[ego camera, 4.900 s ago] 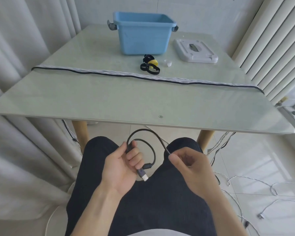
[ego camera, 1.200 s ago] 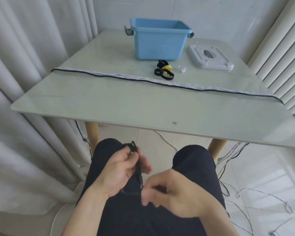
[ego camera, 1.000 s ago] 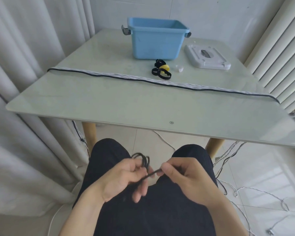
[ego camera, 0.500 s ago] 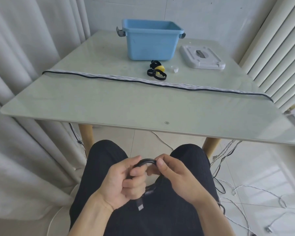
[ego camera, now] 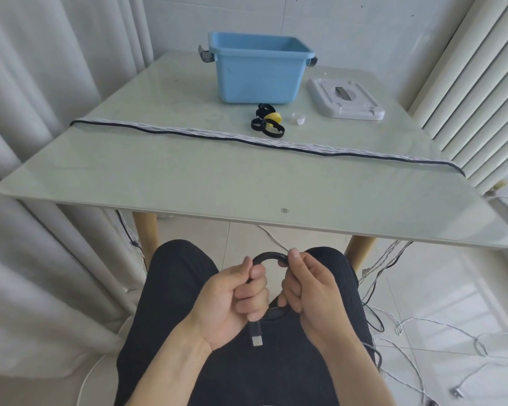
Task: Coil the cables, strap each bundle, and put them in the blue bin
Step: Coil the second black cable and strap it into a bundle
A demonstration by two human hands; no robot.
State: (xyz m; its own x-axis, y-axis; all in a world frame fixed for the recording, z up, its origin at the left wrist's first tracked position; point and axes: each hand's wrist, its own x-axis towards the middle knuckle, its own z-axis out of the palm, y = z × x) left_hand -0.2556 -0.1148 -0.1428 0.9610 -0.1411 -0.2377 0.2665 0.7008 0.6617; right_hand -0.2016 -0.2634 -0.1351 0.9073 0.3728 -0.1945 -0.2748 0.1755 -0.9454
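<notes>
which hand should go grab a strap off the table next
Right, probably. The left hand grips the black cable coil with the plug hanging below it, so it anchors the bundle. The right hand only pinches the loop, and the straps lie slightly to the right.

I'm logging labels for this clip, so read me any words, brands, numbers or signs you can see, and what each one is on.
No text here can be read.
Small round stamp near the front edge of the glass table: too small to read.
Blue bin, white lid, straps, black cable: no markings show.
</notes>
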